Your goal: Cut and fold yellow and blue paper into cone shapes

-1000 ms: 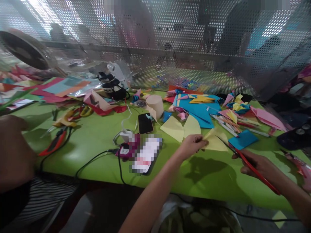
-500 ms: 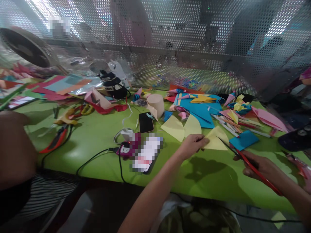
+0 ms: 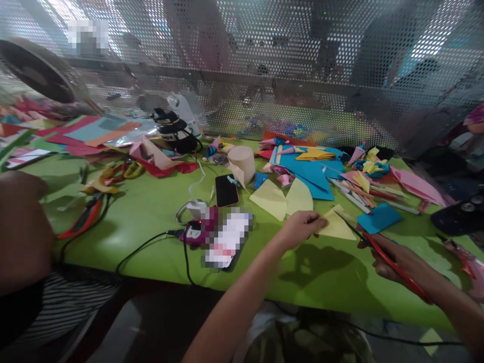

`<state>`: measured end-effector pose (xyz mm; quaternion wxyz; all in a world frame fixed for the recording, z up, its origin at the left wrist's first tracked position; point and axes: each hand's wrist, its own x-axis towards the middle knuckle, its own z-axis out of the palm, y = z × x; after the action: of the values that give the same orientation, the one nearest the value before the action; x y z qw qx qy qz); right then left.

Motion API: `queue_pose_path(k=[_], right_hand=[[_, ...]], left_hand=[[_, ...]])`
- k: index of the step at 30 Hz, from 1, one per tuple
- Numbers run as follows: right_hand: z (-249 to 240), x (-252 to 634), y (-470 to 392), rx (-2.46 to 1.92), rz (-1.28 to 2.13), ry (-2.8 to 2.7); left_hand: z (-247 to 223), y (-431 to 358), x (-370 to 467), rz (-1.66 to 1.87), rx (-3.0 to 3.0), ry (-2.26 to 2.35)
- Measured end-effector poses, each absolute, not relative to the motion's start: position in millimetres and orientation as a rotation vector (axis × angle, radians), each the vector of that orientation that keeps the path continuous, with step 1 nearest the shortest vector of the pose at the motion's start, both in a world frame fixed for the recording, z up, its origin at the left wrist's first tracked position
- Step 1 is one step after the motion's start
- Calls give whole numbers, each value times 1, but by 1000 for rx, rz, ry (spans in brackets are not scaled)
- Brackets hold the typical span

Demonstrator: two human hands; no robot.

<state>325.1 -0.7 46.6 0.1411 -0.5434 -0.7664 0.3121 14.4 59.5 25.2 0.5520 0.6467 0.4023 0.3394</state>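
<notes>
My left hand [image 3: 304,228] pinches the left corner of a pale yellow sheet of paper [image 3: 338,228], held just above the green table [image 3: 159,201]. Red-handled scissors [image 3: 395,267] are gripped in my right hand [image 3: 397,262]. Their dark blades lie across the sheet's right part; whether they are apart I cannot tell. Two more pale yellow pieces lie behind my left hand: a fan-shaped piece [image 3: 269,199] and a rounded one [image 3: 300,196]. A small blue paper rectangle [image 3: 379,218] rests just beyond the blades.
A black phone [image 3: 227,190], a lit phone [image 3: 229,239] and a purple device [image 3: 198,232] with cables lie left of my arm. Behind stand a paper roll [image 3: 242,164] and a dark cap [image 3: 176,131]. Another person's arm [image 3: 24,227] is at the left edge.
The scissors and my right hand have shifted slightly left. The yellow sheet's upper edge now sits lower and its outline has changed. My left hand keeps its pinch.
</notes>
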Motion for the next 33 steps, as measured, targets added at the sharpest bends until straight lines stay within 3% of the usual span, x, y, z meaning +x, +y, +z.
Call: queue_pose_path(k=[33], right_hand=[[39, 329, 4, -1575, 888, -2335]], left_hand=[[24, 60, 15, 788, 1468, 840]])
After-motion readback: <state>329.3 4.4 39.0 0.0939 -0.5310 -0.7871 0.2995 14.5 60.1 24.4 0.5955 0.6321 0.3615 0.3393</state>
